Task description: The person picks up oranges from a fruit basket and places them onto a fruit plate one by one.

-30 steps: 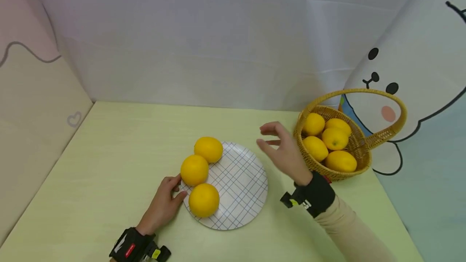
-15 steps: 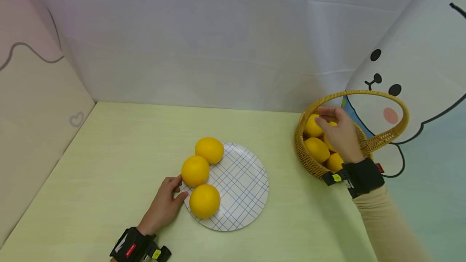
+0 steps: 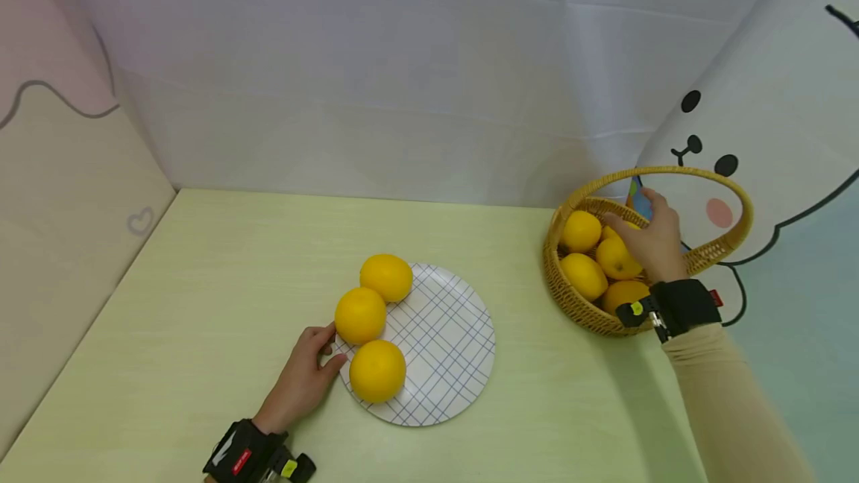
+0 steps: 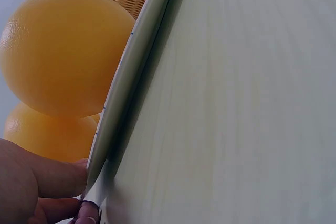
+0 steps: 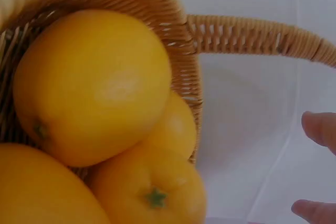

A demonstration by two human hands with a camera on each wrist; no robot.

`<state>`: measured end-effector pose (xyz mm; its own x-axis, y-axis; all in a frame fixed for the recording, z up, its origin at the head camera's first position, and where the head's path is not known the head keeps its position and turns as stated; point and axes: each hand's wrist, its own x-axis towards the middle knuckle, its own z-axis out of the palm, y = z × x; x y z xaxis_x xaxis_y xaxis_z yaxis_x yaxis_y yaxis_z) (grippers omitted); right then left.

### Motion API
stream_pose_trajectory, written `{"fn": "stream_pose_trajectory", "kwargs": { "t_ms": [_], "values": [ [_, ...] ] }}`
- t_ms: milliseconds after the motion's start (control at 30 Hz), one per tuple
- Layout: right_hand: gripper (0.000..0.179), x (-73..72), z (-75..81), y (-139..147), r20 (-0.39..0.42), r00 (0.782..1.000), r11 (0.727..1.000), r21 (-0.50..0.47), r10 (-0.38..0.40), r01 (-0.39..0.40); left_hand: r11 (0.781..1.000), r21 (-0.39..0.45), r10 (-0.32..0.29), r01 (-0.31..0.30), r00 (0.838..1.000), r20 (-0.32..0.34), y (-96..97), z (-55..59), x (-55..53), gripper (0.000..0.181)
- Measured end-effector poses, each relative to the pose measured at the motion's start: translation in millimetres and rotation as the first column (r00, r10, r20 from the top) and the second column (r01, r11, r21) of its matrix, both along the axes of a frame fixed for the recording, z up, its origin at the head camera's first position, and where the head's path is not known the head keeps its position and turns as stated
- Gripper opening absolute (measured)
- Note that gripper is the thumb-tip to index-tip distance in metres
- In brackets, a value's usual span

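Note:
My left hand [image 3: 302,382] pinches the near-left rim of a round white plate [image 3: 446,341] with a blue grid; in the left wrist view the thumb [image 4: 50,177] lies over the edge and fingertips curl beneath. Three round oranges sit along the plate's left side: a far orange [image 3: 385,277], a middle orange [image 3: 360,315] and a near orange [image 3: 377,371]. Over the woven basket [image 3: 570,302] hovers my right hand [image 3: 654,241], thumb and fingers spread apart. Below it lie several oranges [image 5: 94,85]; the hand hides part of them. Its fingertips [image 5: 315,212] show beyond the basket's rim.
The basket's tall arched handle [image 3: 734,226] rises beside my right hand. A pale wall cloth [image 3: 403,95] stands behind the light table [image 3: 255,244], and a cartoon-printed cloth [image 3: 792,118] hangs at the right.
My right hand has moved right from beside the plate to over the basket, then farther across it to its right side. The left hand and the plate have stayed put.

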<state>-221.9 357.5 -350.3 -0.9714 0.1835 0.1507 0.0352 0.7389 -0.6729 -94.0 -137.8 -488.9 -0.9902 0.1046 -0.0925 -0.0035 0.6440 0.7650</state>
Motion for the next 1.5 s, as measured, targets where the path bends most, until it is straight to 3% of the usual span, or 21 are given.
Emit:
{"fn": "stream_pose_trajectory", "kwargs": {
  "t_ms": [100,233,333,500,833,1233,1500],
  "values": [
    [0.099,-6.0,-10.2,9,0.097,0.995,0.998,0.057,-0.031,0.025,1.0,0.001,0.003,-0.003,1.0,0.008,0.2,-0.1,-0.2,0.06],
    [0.102,-10.5,-19.3,17,0.236,0.971,0.994,0.109,-0.038,0.013,1.0,-0.003,0.0,0.0,1.0,0.008,0.1,-0.2,-0.3,0.059],
    [0.105,-15.0,-23.7,20,0.308,0.951,0.991,0.132,-0.005,-0.037,1.0,0.002,0.0,0.0,1.0,0.001,0.0,0.3,0.2,0.059],
    [0.11,-22.8,-29.8,20,0.436,0.899,0.974,0.186,0.038,-0.132,1.0,0.008,0.002,-0.002,1.0,-0.011,-0.1,0.8,1.0,0.059],
    [0.102,-22.0,-29.5,18,0.549,0.835,0.961,0.214,0.031,-0.176,1.0,0.012,0.002,-0.002,1.0,0.017,0.3,1.9,1.2,0.059],
    [0.093,-19.6,-29.3,17,0.537,0.844,0.961,0.225,0.017,-0.162,1.0,0.009,0.005,-0.005,1.0,0.008,0.0,1.9,1.4,0.058],
    [0.094,-15.3,-24.3,12,0.51,0.86,0.966,0.22,0.004,-0.135,1.0,0.007,0.007,-0.007,1.0,0.017,0.5,2.3,0.6,0.058]
  ]
}}
